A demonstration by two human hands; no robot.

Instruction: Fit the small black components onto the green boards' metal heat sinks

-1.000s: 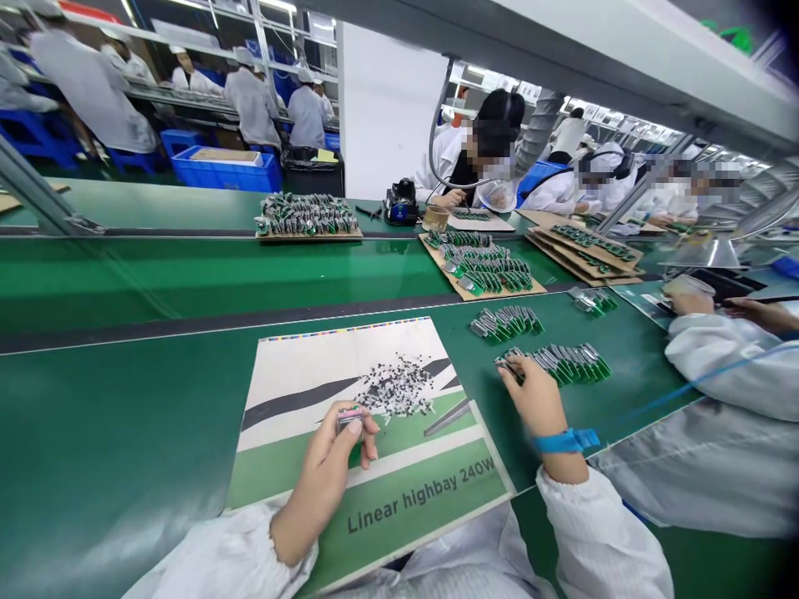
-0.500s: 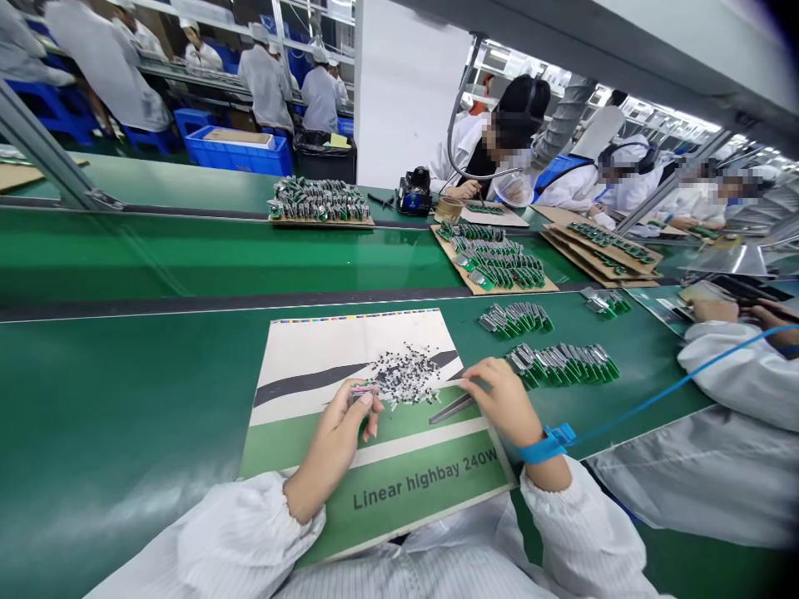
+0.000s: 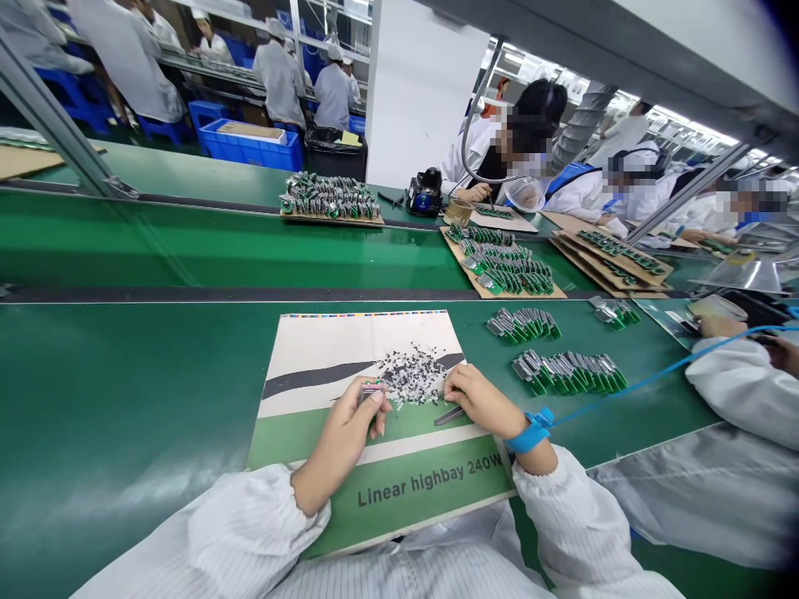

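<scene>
My left hand (image 3: pixel 346 424) is closed around a small circuit board (image 3: pixel 372 391) with a silvery part on it, above the left edge of a pile of tiny black-and-clear electronic components (image 3: pixel 412 374). At the pile's right edge, my right hand (image 3: pixel 480 401) has thumb and fingertips pinched together; whatever is between them is too small to make out. It wears a blue wrist strap (image 3: pixel 530 429). Metal tweezers (image 3: pixel 448 416) lie partly hidden under this hand. Beneath it all is a printed cardboard sheet (image 3: pixel 424 487).
Rows of assembled circuit boards (image 3: pixel 568 372) stand right of the sheet, with another group (image 3: pixel 523 325) behind. Boards on cardboard (image 3: pixel 505 262) sit further back. A blue cord (image 3: pixel 649 381) runs rightward from the strap. A co-worker's sleeve (image 3: pixel 736 374) is at right.
My right hand has moved left, away from over the tweezers' end, to the edge of the component pile. My left hand still holds the circuit board. The whole view has shifted slightly.
</scene>
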